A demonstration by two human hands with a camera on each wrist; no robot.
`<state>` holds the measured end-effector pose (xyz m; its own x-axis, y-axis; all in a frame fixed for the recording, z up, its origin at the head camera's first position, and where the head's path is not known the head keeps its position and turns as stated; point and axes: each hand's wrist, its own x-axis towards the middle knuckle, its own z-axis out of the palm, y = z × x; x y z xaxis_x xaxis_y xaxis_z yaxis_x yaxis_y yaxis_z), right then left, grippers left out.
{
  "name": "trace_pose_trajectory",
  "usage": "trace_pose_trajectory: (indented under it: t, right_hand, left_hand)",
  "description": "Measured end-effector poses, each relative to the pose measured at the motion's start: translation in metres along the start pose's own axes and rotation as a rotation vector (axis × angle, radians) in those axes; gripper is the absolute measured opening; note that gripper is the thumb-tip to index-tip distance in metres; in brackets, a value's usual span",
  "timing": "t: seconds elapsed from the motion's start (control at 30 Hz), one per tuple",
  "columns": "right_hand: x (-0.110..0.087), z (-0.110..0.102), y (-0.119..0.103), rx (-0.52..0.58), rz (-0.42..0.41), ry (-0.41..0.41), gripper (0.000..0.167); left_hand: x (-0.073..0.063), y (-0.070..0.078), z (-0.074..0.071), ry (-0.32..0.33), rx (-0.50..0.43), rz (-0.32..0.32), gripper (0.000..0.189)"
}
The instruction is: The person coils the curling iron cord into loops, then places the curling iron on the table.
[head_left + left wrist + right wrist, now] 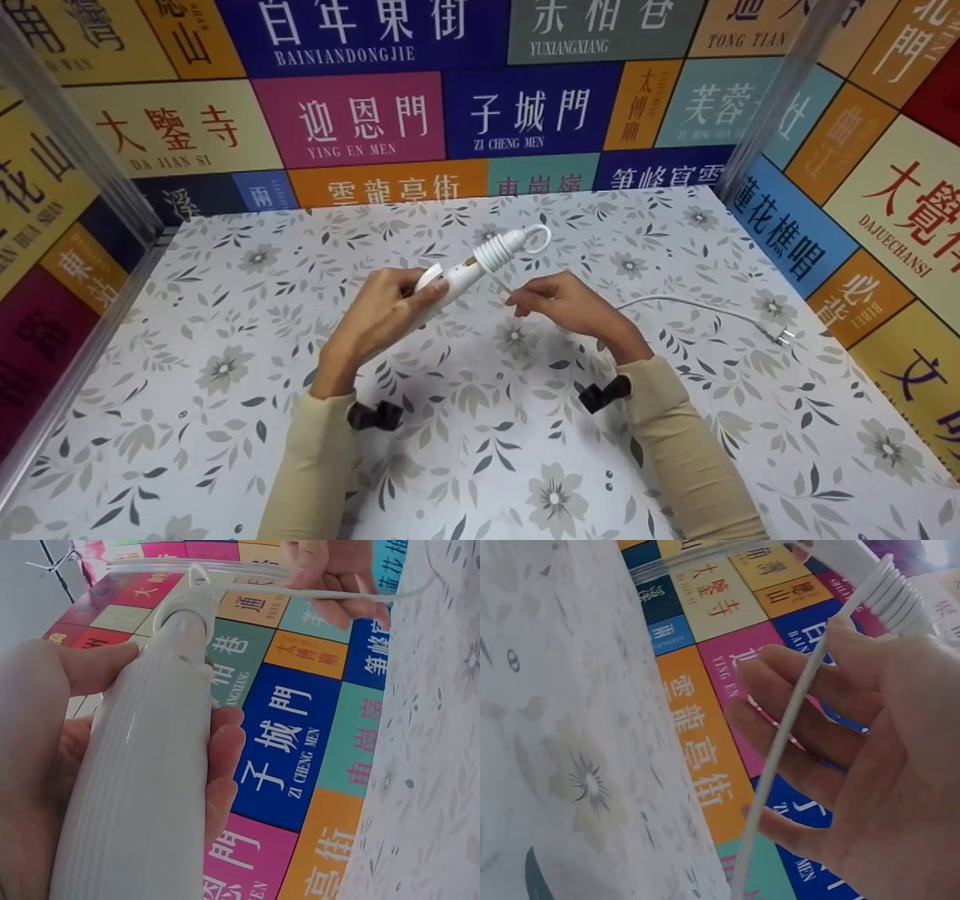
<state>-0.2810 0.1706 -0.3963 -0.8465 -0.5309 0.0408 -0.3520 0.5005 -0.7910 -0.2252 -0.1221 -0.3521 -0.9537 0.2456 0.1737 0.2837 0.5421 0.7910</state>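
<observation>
White, elongated plastic hand-held appliance [459, 285]: raised above the table and slanted, narrow end pointing away from the person. Several turns of thin white insulated cord [493, 253] wrap that narrow end, and a white loop [548, 241] projects past it (whether it is part of the same cord, I cannot tell).

Left hand [382, 311] grasps the thicker body, thumb along one side, fingers round the other; this presumably steadies it while leaving the wound end unobstructed. Right hand [566, 304] pinches the cord just beside the turns, remaining fingers loosely bent. In the left wrist view, the stretch between the hands runs straight, which suggests light tension to keep the turns tidy.

Beyond the right hand, the cord's free length trails to a pale two-pronged plug [776, 332], lying on the white, floral-patterned tabletop [465, 465], probably left there as slack. Multicoloured lettered panels [352, 120] stand behind.
</observation>
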Motion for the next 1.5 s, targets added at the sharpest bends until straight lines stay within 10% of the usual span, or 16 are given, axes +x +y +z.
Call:
trace_pose_trajectory:
  t: [0.47, 0.67, 0.93, 1.5]
  right_hand:
    - [0.002, 0.004, 0.004, -0.027, 0.166, 0.192, 0.033]
    - [0.002, 0.004, 0.007, 0.0, 0.006, 0.239, 0.006]
    - [0.002, 0.004, 0.004, 0.05, 0.077, 0.246, 0.027]
    - [-0.005, 0.007, -0.018, 0.062, -0.101, 0.277, 0.014]
  left_hand:
    - [0.001, -0.003, 0.004, -0.146, 0.083, 0.12, 0.026]
    - [0.002, -0.007, 0.008, -0.241, 0.117, 0.131, 0.028]
    - [0.002, -0.009, 0.01, -0.339, 0.139, 0.094, 0.027]
    - [0.006, -0.01, 0.027, -0.408, 0.221, 0.03, 0.033]
